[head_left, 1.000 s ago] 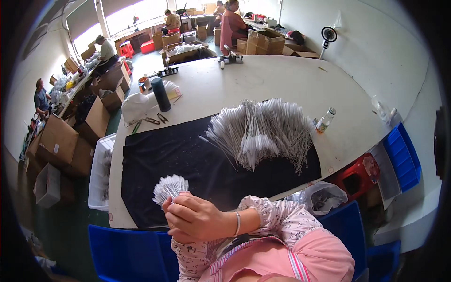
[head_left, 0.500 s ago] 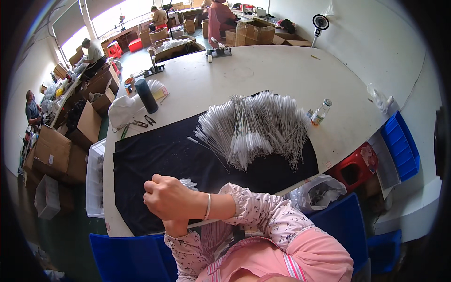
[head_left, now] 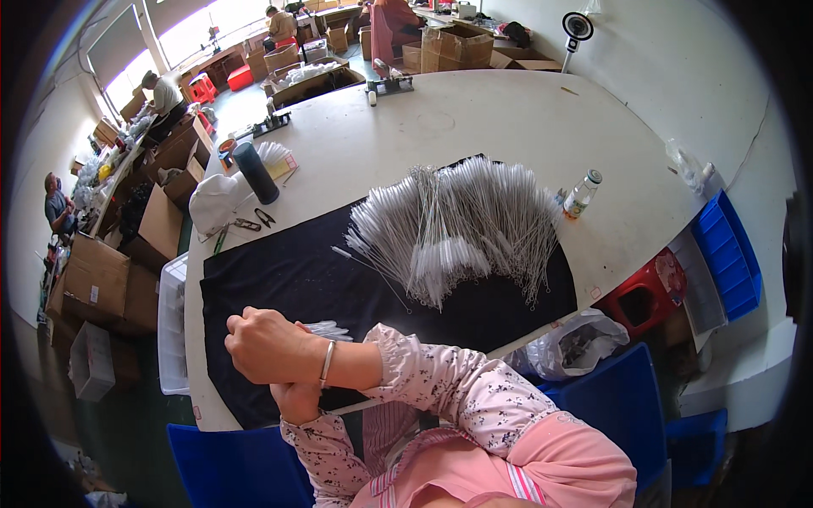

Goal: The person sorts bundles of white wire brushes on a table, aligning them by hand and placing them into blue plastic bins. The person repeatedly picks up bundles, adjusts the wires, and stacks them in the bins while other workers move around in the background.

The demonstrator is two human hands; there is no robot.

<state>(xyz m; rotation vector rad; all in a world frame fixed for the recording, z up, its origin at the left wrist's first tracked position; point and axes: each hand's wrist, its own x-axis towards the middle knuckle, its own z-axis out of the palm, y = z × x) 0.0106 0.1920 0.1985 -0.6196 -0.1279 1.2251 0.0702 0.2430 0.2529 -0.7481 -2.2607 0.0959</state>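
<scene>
My right hand point(head_left: 269, 345), with a bangle at its wrist, is closed above the black cloth point(head_left: 254, 284). Whatever its fingers hold is hidden from this view. Crossing beneath that wrist is my left hand point(head_left: 296, 403). Its fingers are mostly covered, so its grip does not show. A small bunch of white bristle brushes point(head_left: 329, 330) shows just beyond the right wrist, seemingly lying on the cloth. Farther off, a large fanned pile of wire-handled brushes point(head_left: 457, 224) covers the cloth's far part, with one brush point(head_left: 341, 252) sticking out at its left.
Left on the white table point(head_left: 508, 110) are a dark cylinder point(head_left: 257, 173), snips point(head_left: 265, 218) and a white cloth bundle point(head_left: 218, 203). A glass bottle point(head_left: 583, 195) stands right of the pile. Blue chairs point(head_left: 618, 406) and a plastic bag point(head_left: 580, 343) flank the near edge. People work beyond.
Both hands have shifted left together, showing more of the small brush bunch. The right hand stays closed. The brushes keep their place on the cloth; the view has tilted slightly.
</scene>
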